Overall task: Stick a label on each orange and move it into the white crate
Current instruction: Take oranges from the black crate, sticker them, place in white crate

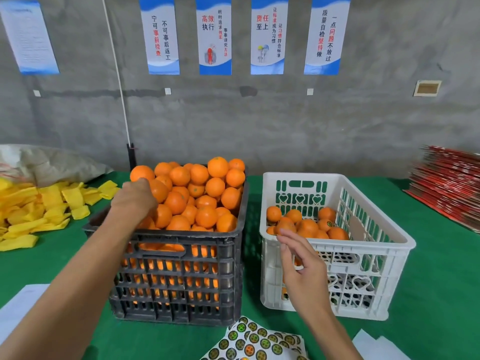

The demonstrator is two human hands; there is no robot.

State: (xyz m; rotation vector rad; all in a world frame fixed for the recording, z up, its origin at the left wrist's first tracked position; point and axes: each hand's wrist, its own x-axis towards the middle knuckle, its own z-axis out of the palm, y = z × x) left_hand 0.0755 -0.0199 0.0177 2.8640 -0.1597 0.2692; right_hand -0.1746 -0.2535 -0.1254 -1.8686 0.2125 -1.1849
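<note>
Labelled oranges [307,226] only cover the white crate's [374,252] floor, while the black crate [179,281] is heaped (most work remains). Left hand [135,200] curls onto a heaped orange; right hand [301,263] hangs loose, empty, above the label sheets [255,340].

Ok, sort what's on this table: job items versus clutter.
Job: black crate heaped with oranges, white crate, label sheets, left hand reaching into the heap, right hand.

Lying about: yellow foam sleeves, red flat stack, sack, white papers.
</note>
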